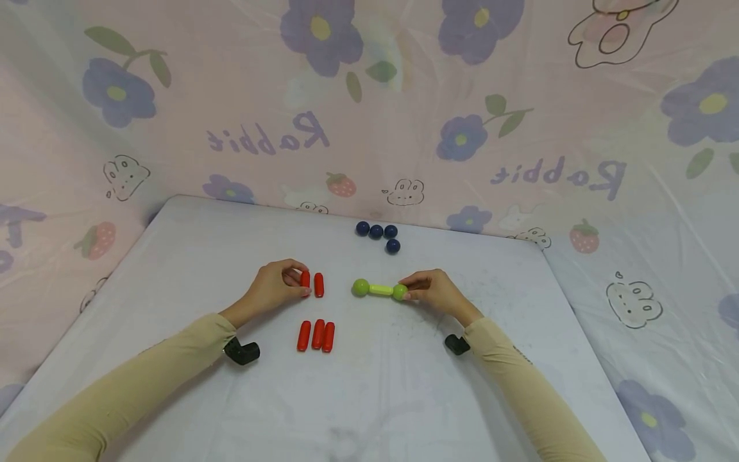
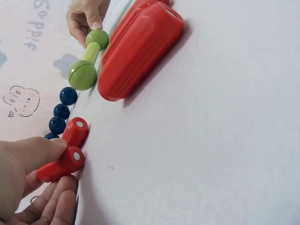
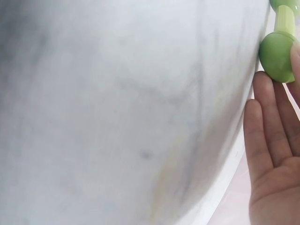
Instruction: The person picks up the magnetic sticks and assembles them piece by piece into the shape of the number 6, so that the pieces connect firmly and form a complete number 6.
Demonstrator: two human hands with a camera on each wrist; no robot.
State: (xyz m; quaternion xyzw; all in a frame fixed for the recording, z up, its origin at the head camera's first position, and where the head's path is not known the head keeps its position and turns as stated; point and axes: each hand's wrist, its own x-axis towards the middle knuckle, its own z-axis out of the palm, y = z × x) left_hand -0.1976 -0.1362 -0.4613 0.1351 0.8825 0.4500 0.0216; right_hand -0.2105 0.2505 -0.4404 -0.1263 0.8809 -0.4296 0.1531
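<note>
Between thumb and fingers, my left hand (image 1: pixel 272 286) pinches a short red rod (image 1: pixel 305 280). The left wrist view shows a pale disc in its end. A second red rod (image 1: pixel 319 285) lies just right of the held one. My right hand (image 1: pixel 437 292) pinches the right-hand ball of a green dumbbell-shaped piece (image 1: pixel 380 290). That piece is two green balls joined by a yellow-green rod, and it lies crosswise. In the right wrist view, the thumb and fingers touch the green ball (image 3: pixel 277 57), and the rest of the piece is cut off.
Three more red rods (image 1: pixel 318 335) lie side by side nearer the front of the white table (image 1: pixel 392 398). Several dark blue balls (image 1: pixel 376 231) sit together towards the back edge. A patterned cloth (image 1: pixel 375 141) hangs behind the table.
</note>
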